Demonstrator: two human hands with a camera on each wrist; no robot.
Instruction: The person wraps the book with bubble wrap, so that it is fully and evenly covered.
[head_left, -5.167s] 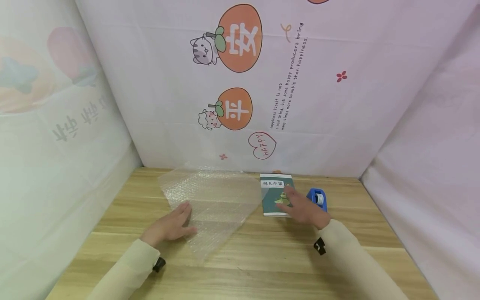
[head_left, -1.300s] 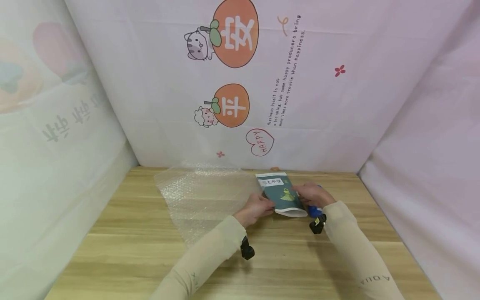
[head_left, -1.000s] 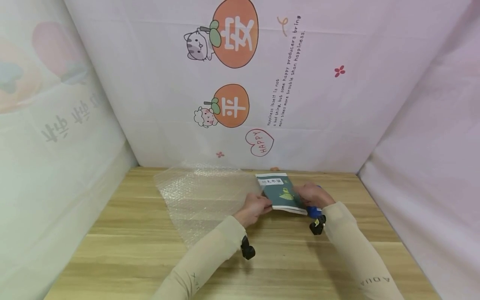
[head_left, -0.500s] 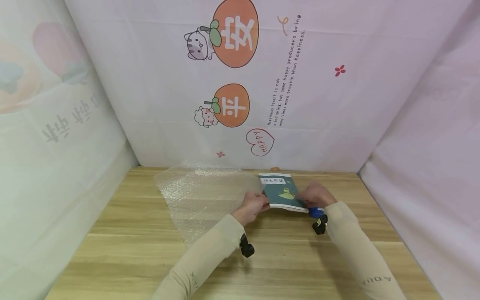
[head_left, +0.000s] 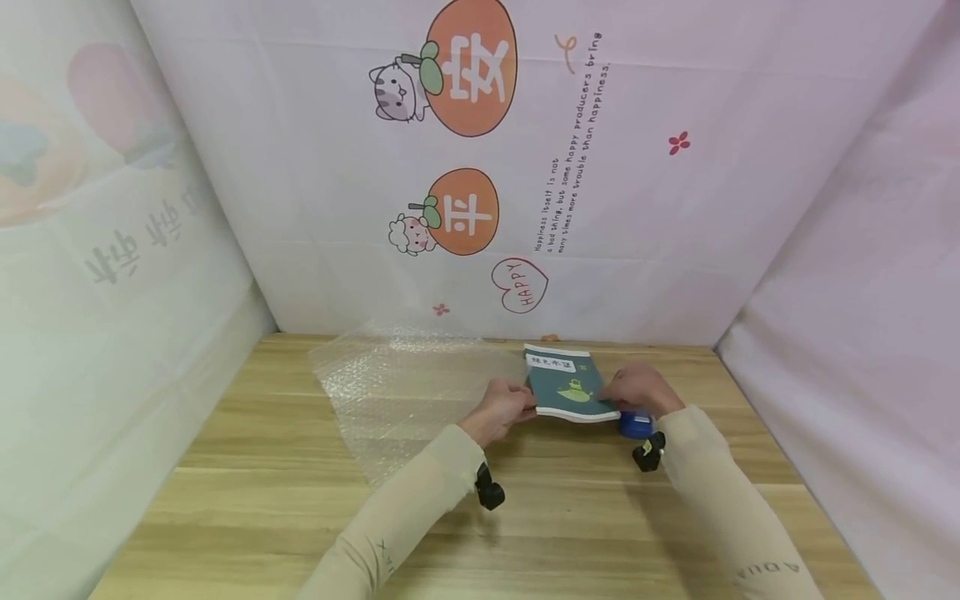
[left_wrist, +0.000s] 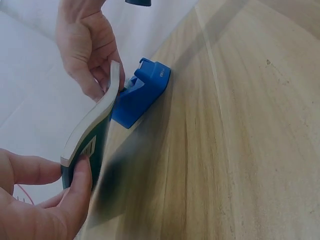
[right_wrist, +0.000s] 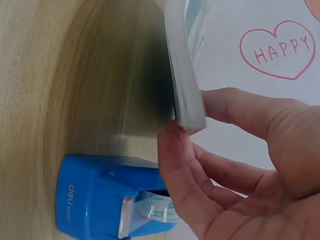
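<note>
A thin booklet [head_left: 568, 388], dark green with a white title label and a light green drawing, is held by both hands near the back of the table. My left hand [head_left: 498, 410] pinches its near left corner; the left wrist view shows thumb and fingers on either face, by a barcode. At the opposite side my right hand [head_left: 642, 388] pinches the near right corner. In the right wrist view the page edges [right_wrist: 186, 75] lie between thumb and fingers. The booklet bows slightly, its near edge raised, with shadow on the wood below it.
A blue tape dispenser [head_left: 636, 425] with a roll of tape stands beneath and beside the right hand. Left of the booklet a clear bubble wrap sheet [head_left: 412, 392] lies flat, partly behind the left hand. White printed cloth [head_left: 622, 250] walls the wooden table [head_left: 555, 525] on three sides.
The left hand has left the bubble wrap and gone right to the booklet, whose near edge both hands have raised. Lately the booklet has shifted slightly right and its bulging pages have come together.
</note>
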